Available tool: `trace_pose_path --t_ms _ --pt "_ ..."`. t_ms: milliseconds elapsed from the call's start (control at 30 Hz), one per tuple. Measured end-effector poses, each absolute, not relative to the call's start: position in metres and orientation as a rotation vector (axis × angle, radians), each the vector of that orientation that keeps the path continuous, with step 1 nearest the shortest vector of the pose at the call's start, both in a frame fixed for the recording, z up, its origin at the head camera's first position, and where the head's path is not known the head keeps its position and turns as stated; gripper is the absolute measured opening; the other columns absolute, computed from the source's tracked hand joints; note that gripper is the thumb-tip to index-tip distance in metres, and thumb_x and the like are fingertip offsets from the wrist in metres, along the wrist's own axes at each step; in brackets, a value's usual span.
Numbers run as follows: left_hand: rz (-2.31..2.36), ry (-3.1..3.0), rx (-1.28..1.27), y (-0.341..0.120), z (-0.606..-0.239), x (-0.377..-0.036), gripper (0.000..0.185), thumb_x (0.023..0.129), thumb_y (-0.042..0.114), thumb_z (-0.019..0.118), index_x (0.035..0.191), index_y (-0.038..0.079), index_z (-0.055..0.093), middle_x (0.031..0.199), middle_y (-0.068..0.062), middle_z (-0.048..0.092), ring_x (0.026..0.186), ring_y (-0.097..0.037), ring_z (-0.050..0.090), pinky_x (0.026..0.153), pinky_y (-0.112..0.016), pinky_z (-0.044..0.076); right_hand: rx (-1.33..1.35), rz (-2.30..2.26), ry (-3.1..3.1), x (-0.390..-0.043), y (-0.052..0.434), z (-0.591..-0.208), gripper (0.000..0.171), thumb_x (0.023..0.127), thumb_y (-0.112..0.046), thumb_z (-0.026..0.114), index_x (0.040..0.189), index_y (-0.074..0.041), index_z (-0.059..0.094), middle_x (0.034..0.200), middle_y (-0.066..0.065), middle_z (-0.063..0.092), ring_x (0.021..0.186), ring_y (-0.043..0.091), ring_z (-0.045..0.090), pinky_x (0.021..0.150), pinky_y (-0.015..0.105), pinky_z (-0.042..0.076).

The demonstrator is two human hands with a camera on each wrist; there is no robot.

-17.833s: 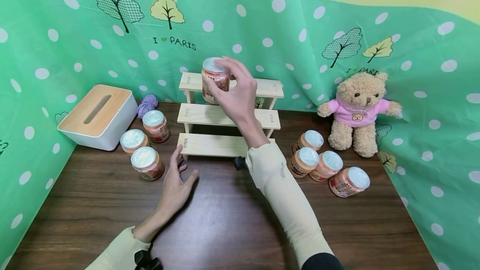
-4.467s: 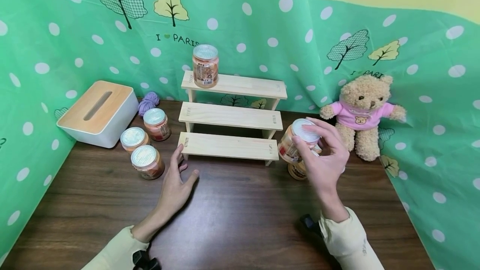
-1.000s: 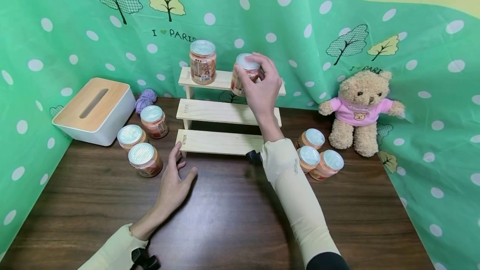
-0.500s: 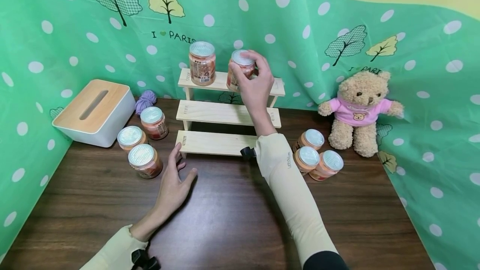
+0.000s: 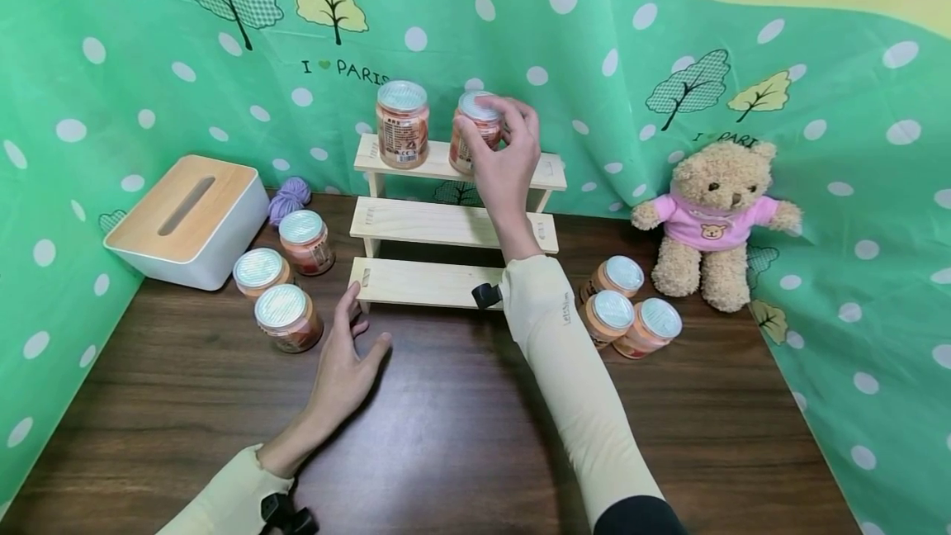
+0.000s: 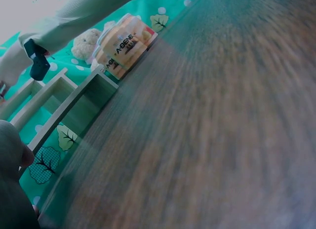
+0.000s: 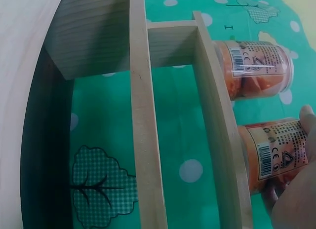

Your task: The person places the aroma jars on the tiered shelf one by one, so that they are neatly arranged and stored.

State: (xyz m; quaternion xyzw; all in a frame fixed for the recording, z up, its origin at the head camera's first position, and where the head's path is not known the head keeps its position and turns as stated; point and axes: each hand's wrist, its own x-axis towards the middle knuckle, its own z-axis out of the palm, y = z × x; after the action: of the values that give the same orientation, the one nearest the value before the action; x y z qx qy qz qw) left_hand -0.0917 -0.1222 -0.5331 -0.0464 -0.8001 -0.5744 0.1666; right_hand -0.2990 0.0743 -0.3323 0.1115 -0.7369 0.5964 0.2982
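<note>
Broadly, a green dotted cloth (image 5: 565, 114) walls in the brown surface (image 5: 446, 444), and a three-step rack (image 5: 438, 223) stands mid-way along the back. Left of it sits a white box (image 5: 211, 250) with a wooden top; well to the right is a bear (image 5: 716, 229) in a pink shirt. The right hand (image 5: 511, 159) reaches over the rack, its fingers clamped on a jar (image 7: 277, 150). That jar lies between thumb and fingers: thumb across the near left side, fingers at the right, up by the lid, lower part of the label bare. It is base down at the top shelf, just right of an upright second jar (image 5: 403, 126). The left hand (image 5: 347, 370) has its fingers loosely apart, fingertips at the bottom shelf's left end. Three jars (image 5: 297, 333) cluster near the box and three more (image 5: 641, 341) near the bear. Purple yarn (image 5: 288, 201) lies beside the box.
</note>
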Motion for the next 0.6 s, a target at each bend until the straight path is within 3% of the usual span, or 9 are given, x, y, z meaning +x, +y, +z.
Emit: trace_pose_path --t_ms 300,600 --pt "-1.636 -2.292 -0.113 -0.122 -0.536 -0.093 0.094 0.097 -0.001 0.079 0.174 0.022 0.030 0.176 -0.011 0.039 0.150 -0.032 0.051 0.113 -0.012 0.047 0.275 1.560 -1.962 -0.302 0.074 -0.336 0.037 0.096 -0.022 0.090 0.127 -0.006 0.079 0.132 0.013 0.053 0.120 0.019 0.058 0.099 0.033 0.062" --pt "-1.609 -2.283 -0.113 -0.120 -0.530 -0.090 0.091 0.095 0.001 0.078 0.173 0.013 0.032 0.174 -0.016 0.041 0.144 -0.042 0.056 0.113 -0.030 0.057 0.282 1.411 -2.115 -0.291 0.076 -0.332 0.044 0.098 -0.024 0.088 0.139 -0.013 0.076 0.144 0.016 0.051 0.128 0.020 0.051 0.102 0.026 0.054"
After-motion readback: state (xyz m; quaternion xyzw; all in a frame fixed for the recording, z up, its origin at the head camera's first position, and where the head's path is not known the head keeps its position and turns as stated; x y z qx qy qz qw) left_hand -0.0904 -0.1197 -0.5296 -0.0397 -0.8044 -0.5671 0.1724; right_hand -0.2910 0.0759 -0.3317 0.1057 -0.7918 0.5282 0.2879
